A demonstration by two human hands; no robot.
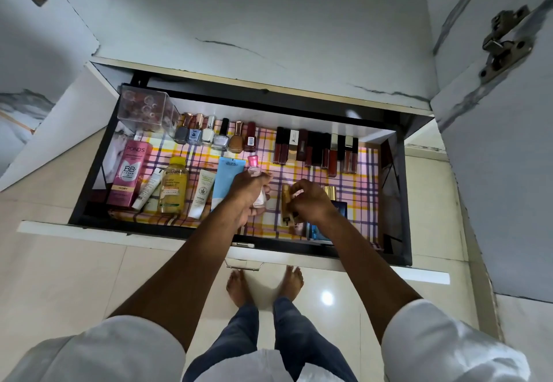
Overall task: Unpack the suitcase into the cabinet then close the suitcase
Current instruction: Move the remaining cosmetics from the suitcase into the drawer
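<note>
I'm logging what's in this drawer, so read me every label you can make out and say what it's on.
"POND'S", "BB+ CREAM", "IVORY": pink box.
"GARNIER": yellow bottle.
Blue tube, white tube, slim white tube: print too small to read.
Nail polishes, lip glosses: labels unreadable.
Left hand's pink-capped bottle: no readable text.

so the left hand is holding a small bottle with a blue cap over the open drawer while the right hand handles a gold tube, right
Not quite: the cap is pink, not blue. The head view shows the left hand gripping a small bottle with a pink cap over the open drawer, while the right hand handles a gold tube.
</note>
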